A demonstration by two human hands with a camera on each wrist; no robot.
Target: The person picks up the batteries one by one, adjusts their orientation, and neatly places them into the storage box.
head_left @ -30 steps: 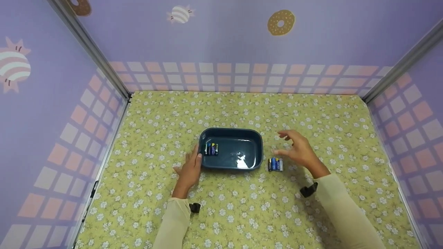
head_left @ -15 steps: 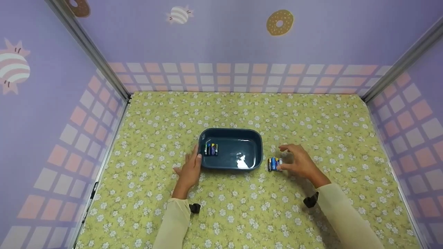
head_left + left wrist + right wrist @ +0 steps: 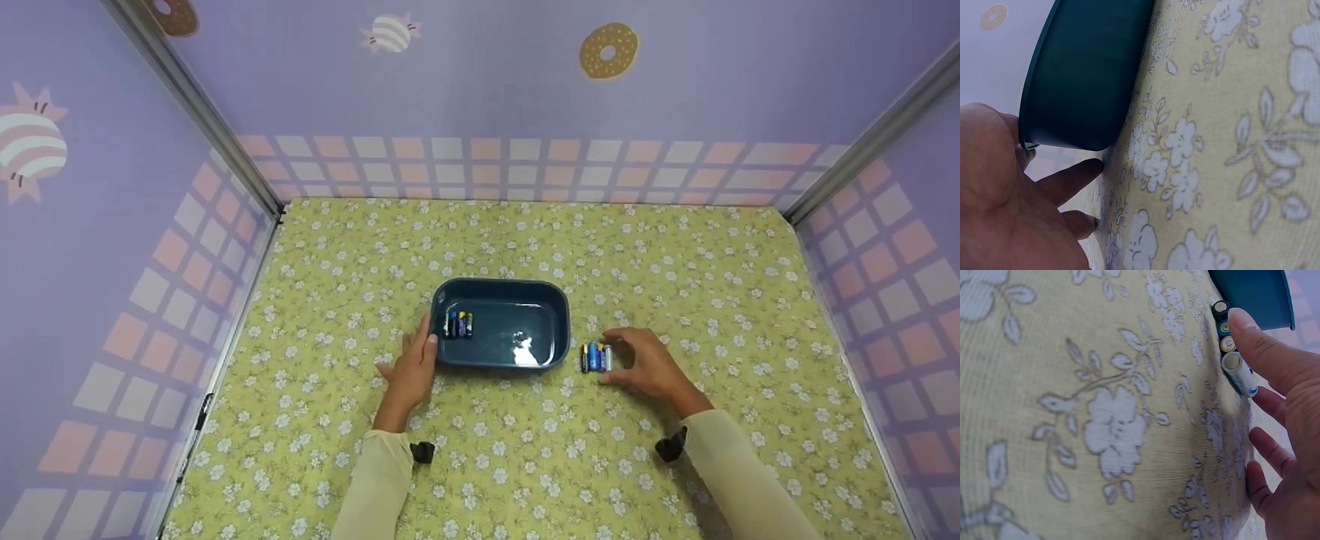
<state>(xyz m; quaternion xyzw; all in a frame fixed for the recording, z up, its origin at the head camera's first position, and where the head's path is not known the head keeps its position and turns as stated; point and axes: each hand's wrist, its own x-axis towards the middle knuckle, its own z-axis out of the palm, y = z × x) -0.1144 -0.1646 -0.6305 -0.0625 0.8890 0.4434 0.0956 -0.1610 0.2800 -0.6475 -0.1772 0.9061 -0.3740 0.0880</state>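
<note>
My left hand (image 3: 412, 367) grips the left wall of a dark blue-green plastic basin (image 3: 499, 366), thumb at the rim. Its other fingers reach down the outside toward the cloth in the left wrist view. In the basin's left part lies a row of several batteries (image 3: 459, 325). To the right of the basin, another row of batteries (image 3: 592, 357) lies on the cloth, the rightmost a white battery (image 3: 1237, 371). My right hand (image 3: 651, 366) is curved around that white one, thumb by its near end and index finger just beyond its far end.
A yellow flowered cloth (image 3: 495, 240) covers the table. Purple walls with pink and white squares (image 3: 525, 161) enclose its back and sides, with metal posts (image 3: 247, 150) at the corners. A dark camera mount (image 3: 671, 445) sits at the right wrist.
My right hand has come down and toward me from above the battery row, and its thumb and index finger now stand around the white battery. The left hand and basin have stayed put.
</note>
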